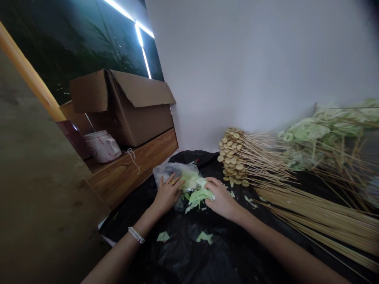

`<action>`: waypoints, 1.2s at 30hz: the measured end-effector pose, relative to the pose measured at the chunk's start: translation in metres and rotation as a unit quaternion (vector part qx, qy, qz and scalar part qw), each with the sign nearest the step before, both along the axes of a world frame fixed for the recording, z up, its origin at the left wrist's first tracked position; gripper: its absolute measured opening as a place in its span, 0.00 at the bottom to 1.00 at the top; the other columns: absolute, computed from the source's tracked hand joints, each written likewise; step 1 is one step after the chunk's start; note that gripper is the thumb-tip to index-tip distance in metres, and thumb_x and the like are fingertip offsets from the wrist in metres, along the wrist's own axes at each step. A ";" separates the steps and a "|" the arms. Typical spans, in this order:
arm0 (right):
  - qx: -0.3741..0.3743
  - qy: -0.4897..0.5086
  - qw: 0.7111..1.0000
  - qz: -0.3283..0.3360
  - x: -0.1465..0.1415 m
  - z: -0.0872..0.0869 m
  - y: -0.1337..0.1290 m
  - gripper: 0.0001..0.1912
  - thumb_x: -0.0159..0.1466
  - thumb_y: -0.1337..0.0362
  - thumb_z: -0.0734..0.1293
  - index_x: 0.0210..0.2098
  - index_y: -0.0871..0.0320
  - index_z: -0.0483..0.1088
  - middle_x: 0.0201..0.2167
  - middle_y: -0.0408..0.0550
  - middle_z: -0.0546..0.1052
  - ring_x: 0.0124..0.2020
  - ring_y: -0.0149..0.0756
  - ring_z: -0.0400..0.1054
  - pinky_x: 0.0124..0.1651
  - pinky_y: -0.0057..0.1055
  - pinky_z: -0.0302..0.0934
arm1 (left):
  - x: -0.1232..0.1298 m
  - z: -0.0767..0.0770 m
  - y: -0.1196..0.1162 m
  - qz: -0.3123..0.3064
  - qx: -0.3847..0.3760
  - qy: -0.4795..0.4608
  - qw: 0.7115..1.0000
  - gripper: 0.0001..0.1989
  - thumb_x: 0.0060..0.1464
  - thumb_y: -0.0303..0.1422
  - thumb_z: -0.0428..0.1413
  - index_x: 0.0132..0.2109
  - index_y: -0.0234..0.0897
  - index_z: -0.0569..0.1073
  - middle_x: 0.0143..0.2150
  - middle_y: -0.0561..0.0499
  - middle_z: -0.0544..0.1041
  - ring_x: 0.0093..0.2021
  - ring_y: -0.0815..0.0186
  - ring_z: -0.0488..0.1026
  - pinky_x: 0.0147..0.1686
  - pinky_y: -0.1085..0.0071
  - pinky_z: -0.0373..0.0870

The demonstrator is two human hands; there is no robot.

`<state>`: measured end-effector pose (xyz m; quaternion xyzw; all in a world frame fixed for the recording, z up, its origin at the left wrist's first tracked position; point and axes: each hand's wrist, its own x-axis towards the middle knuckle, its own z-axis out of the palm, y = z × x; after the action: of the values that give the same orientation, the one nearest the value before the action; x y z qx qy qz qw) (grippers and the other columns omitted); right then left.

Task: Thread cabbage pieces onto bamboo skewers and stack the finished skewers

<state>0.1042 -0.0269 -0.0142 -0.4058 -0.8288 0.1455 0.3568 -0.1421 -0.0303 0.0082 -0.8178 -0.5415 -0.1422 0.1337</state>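
A clear plastic bag (161, 170) lies on black plastic sheeting in front of me, with pale green cabbage leaves (199, 196) in and at its mouth. My left hand (169, 192) rests on the bag's near side, fingers spread. Closed around the right edge of the leaves is my right hand (220, 197); its thumb and fingertips are partly hidden. Small torn leaf scraps (205, 237) lie on the sheeting close to me and to the right of my right hand.
Right of my hands lie skewers threaded with round pale slices (233, 154) and many bare bamboo skewers (319, 217). More leafy skewers (314, 130) are piled behind them. A wooden ledge at left holds a cardboard box (145, 122) and a white jug (102, 148). Black sheeting (177, 260) covers the work surface.
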 end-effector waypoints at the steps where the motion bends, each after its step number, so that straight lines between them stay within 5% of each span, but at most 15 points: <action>1: 0.005 -0.002 1.000 0.000 0.007 -0.001 -0.004 0.19 0.50 0.72 0.63 0.43 0.57 0.68 0.56 0.52 0.63 0.57 0.41 0.57 0.60 0.39 0.52 | 0.001 -0.001 0.001 0.005 0.002 0.001 1.000 0.20 0.57 0.28 0.50 0.56 0.45 0.69 0.58 0.44 0.71 0.65 0.50 0.56 0.60 0.37 0.44; 6: -0.067 -0.060 0.996 0.023 0.044 -0.010 -0.024 0.22 0.50 0.72 0.64 0.44 0.53 0.71 0.61 0.51 0.61 0.64 0.47 0.50 0.60 0.46 0.50 | 0.006 -0.001 0.004 0.053 -0.006 -0.006 0.999 0.22 0.55 0.24 0.49 0.54 0.44 0.71 0.57 0.43 0.72 0.64 0.49 0.58 0.59 0.36 0.44; 10: -0.091 0.006 0.996 0.022 0.076 -0.003 -0.027 0.21 0.51 0.66 0.68 0.46 0.52 0.72 0.57 0.50 0.67 0.60 0.44 0.58 0.60 0.43 0.52 | 0.020 0.012 0.003 0.061 -0.016 -0.065 0.996 0.28 0.47 0.18 0.48 0.55 0.41 0.71 0.56 0.43 0.73 0.63 0.48 0.59 0.58 0.39 0.52; 14: -0.104 0.087 0.991 -0.018 0.094 0.002 -0.019 0.14 0.56 0.65 0.64 0.42 0.55 0.73 0.47 0.48 0.75 0.50 0.39 0.67 0.55 0.38 0.58 | 0.064 0.032 -0.004 -0.065 0.022 -0.187 0.980 0.22 0.48 0.19 0.47 0.47 0.38 0.75 0.49 0.46 0.76 0.57 0.56 0.67 0.56 0.56 0.62; 17: -0.102 0.106 0.987 -0.064 0.095 -0.002 -0.015 0.11 0.59 0.65 0.62 0.38 0.56 0.74 0.40 0.48 0.77 0.43 0.38 0.70 0.48 0.36 0.62 | 0.097 0.041 -0.013 -0.151 -0.108 -0.168 0.968 0.09 0.54 0.31 0.52 0.41 0.40 0.76 0.41 0.48 0.77 0.44 0.59 0.72 0.45 0.63 0.68; 21: -0.055 0.081 0.991 -0.087 0.091 -0.007 -0.018 0.10 0.59 0.66 0.61 0.35 0.56 0.75 0.37 0.47 0.77 0.42 0.38 0.70 0.48 0.35 0.61 | 0.109 0.035 -0.024 -0.152 -0.189 -0.066 0.968 0.19 0.41 0.42 0.64 0.40 0.40 0.74 0.39 0.47 0.74 0.42 0.55 0.71 0.39 0.65 0.66; 25: -0.027 0.066 0.993 -0.094 0.089 -0.006 -0.021 0.11 0.59 0.67 0.61 0.34 0.56 0.75 0.35 0.47 0.77 0.41 0.37 0.70 0.47 0.34 0.61 | 0.099 0.017 -0.032 -0.125 -0.202 -0.032 0.971 0.19 0.41 0.35 0.63 0.43 0.39 0.72 0.41 0.46 0.74 0.41 0.56 0.71 0.39 0.66 0.65; 29: -0.024 0.075 0.991 -0.105 0.088 -0.004 -0.022 0.11 0.60 0.67 0.61 0.34 0.56 0.75 0.35 0.47 0.77 0.40 0.37 0.70 0.46 0.33 0.61 | 0.089 0.012 -0.023 -0.141 -0.232 -0.103 0.957 0.13 0.49 0.26 0.53 0.43 0.41 0.73 0.39 0.49 0.76 0.39 0.62 0.72 0.39 0.70 0.65; 33: -0.050 0.102 0.986 -0.126 0.089 -0.003 -0.021 0.11 0.60 0.65 0.61 0.34 0.56 0.75 0.35 0.47 0.78 0.38 0.37 0.71 0.44 0.34 0.62 | 0.088 0.023 0.000 -0.142 -0.240 -0.234 0.932 0.09 0.51 0.30 0.52 0.37 0.38 0.76 0.34 0.51 0.77 0.33 0.65 0.71 0.33 0.72 0.64; 36: -0.086 0.162 0.976 -0.120 0.089 -0.005 -0.018 0.10 0.60 0.62 0.61 0.34 0.56 0.75 0.35 0.47 0.78 0.37 0.37 0.72 0.43 0.34 0.64 | 0.102 0.026 0.015 -0.120 -0.304 -0.370 0.870 0.09 0.50 0.36 0.54 0.35 0.35 0.75 0.28 0.53 0.73 0.26 0.69 0.66 0.26 0.75 0.60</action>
<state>0.1933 -0.0450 -0.0194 -0.5029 -0.6894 0.2362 0.4649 -0.0404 -0.0156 0.0344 -0.7640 -0.4658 -0.2773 -0.3498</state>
